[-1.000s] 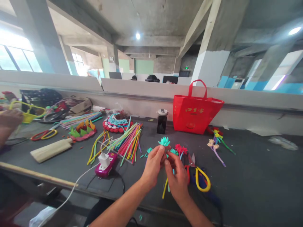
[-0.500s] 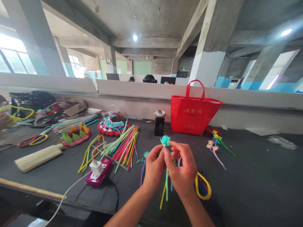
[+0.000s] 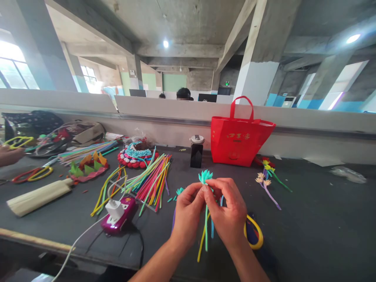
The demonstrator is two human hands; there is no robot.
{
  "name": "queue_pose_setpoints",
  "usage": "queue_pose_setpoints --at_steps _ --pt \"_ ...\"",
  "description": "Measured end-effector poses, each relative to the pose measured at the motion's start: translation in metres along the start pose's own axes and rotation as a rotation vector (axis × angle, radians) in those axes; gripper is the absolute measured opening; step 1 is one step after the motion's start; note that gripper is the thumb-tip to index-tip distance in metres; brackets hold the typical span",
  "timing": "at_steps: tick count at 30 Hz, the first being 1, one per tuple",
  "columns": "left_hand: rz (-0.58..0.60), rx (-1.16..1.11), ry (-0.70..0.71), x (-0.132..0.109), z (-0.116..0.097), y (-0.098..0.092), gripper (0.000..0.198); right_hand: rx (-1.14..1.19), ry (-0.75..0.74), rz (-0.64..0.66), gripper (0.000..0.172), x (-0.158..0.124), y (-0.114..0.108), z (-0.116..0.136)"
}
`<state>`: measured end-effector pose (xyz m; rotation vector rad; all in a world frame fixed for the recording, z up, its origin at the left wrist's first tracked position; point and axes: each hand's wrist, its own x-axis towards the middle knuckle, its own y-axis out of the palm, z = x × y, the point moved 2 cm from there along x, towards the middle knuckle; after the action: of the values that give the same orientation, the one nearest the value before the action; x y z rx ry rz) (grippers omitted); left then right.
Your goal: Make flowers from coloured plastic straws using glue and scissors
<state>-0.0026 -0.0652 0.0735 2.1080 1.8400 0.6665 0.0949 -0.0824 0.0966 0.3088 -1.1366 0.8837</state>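
Between my fingertips, above the dark table, is a turquoise pipe-cleaner flower [image 3: 205,176] with its petals pointing up. My left hand [image 3: 188,209] pinches its base from the left. My right hand [image 3: 227,203] closes on the same base from the right, thumb and index finger near the petals. A light green stem [image 3: 206,231] hangs below my fingers; its join to the flower is hidden. Just left of my hands lie more turquoise petal pieces [image 3: 179,192]. Yellow-handled scissors [image 3: 258,235] lie beside my right wrist, partly covered by it.
Left of centre lie colourful pipe cleaners [image 3: 155,180] and a purple power strip [image 3: 119,219] with a white charger. A red bag [image 3: 239,143] and a phone [image 3: 196,155] stand at the back. Finished flowers [image 3: 264,182] lie right. Another person's hand [image 3: 10,156] is far left.
Both my hands keep their pinch on the flower, with a slight shift of the right fingers toward the petals. At far left the other person's hand has come further into view with yellow-handled scissors.
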Motion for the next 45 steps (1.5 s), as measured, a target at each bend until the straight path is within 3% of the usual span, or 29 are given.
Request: queue_pose_setpoints --at_steps 7,13,22,32,45 --pt "0.012 -0.086 -0.074 0.004 -0.004 -0.012 0.023 0.041 0.060 0.067 0.009 -0.002 0.001 0.002" --pt "0.046 0.129 0.040 0.006 -0.011 -0.015 0.022 0.017 0.042 0.059 0.011 -0.003 -0.002 0.004" --pt "0.093 0.254 0.063 0.008 -0.002 -0.016 0.024 -0.001 0.098 0.063 0.016 -0.001 -0.005 0.001" --pt "0.067 0.100 -0.020 0.009 -0.003 -0.014 0.025 0.022 0.070 0.027 0.012 0.002 -0.008 0.005" --pt "0.107 0.209 0.066 0.010 0.000 -0.014 0.023 -0.043 0.103 0.064 0.016 -0.001 -0.007 0.003"
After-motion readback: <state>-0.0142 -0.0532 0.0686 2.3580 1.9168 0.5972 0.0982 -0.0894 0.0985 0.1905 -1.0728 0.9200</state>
